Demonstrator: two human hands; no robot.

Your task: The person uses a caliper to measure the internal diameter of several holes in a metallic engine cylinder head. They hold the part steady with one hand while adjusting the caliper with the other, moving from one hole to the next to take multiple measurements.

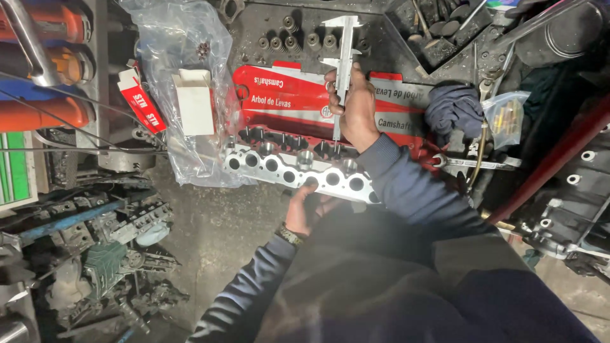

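Hands meet over an aluminium cylinder head (pixel 298 170) lying across the middle of a grimy bench (pixel 210 235), seen from the head camera looking straight down.

Right hand (pixel 353 108): the arm in a dark blue sleeve reaches in from 5 o'clock, wrist bent, and the fingers are wrapped around the beam of a steel vernier caliper (pixel 343 60). The caliper stands along the 12-to-6 line, its jaws at 12 o'clock above the knuckles and its thin lower end pointing down onto the far side of the cylinder head — whether the tip touches the metal cannot be told.

Left hand (pixel 306 209): the forearm comes up from 7 o'clock, a watch on the wrist, palm turned upward. Its fingers curl against the near edge of the cylinder head, at about 6 o'clock from the caliper, cupping the casting rather than pinching it.

Behind the cylinder head, at 12 o'clock, lies a long red camshaft box (pixel 286 95). A clear plastic bag (pixel 184 44) sits at 10 o'clock, a dark rag (pixel 452 108) at 2 o'clock, and a combination wrench (pixel 476 163) at 3 o'clock.
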